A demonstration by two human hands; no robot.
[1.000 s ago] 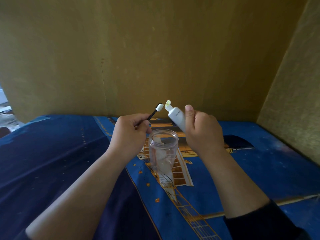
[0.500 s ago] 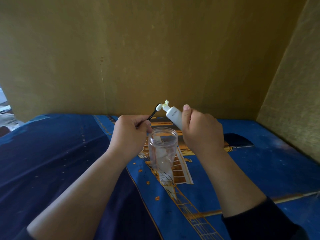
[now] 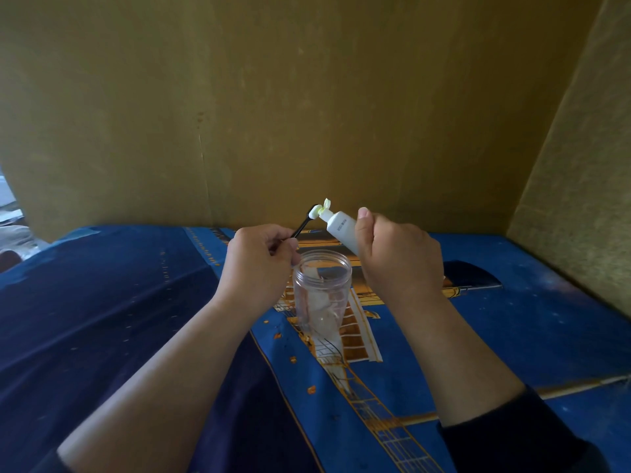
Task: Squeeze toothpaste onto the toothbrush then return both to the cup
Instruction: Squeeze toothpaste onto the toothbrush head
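My left hand (image 3: 257, 264) grips a black toothbrush (image 3: 302, 225) by its handle, the white head pointing up and to the right. A white toothpaste tube (image 3: 339, 227) sits in my right hand (image 3: 397, 261), tilted left with its pale green flip cap open. The tube's nozzle touches the brush head just above and behind the cup. A clear plastic cup (image 3: 321, 291) stands upright on the blue cloth between my two hands, with nothing in it.
A blue cloth (image 3: 512, 336) with an orange and white ship print covers the surface. A yellowish wall (image 3: 307, 114) rises close behind, and a second wall (image 3: 580, 199) closes in the right side.
The tube has moved left until its nozzle meets the brush head. Both hands have edged slightly closer together above the cup.
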